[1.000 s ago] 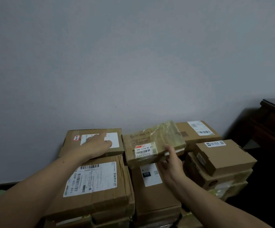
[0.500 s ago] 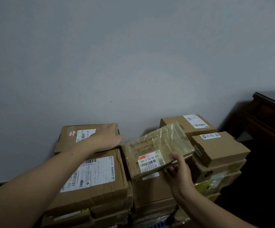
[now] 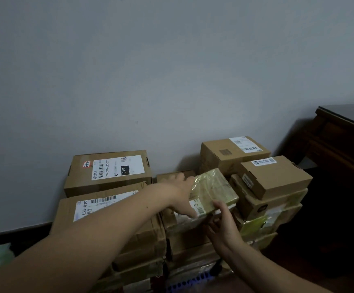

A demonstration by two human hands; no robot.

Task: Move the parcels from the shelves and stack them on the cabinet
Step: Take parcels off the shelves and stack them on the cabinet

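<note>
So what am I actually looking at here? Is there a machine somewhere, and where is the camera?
There is no machine here. A person works with bare hands, and a single wide-angle camera worn on their head looks forward and down, so you see their own arms reaching out.

In front of them, against a grey wall, stand stacks of brown cardboard boxes with white shipping labels.

The right hand holds the near edge of a flat parcel wrapped in shiny yellowish tape, with the thumb on top. The left hand reaches across and lies on that parcel's left end, but it is too blurred to tell whether it grips. The parcel is tilted over the middle stack.

At the far right stands a dark wooden piece of furniture.
</note>
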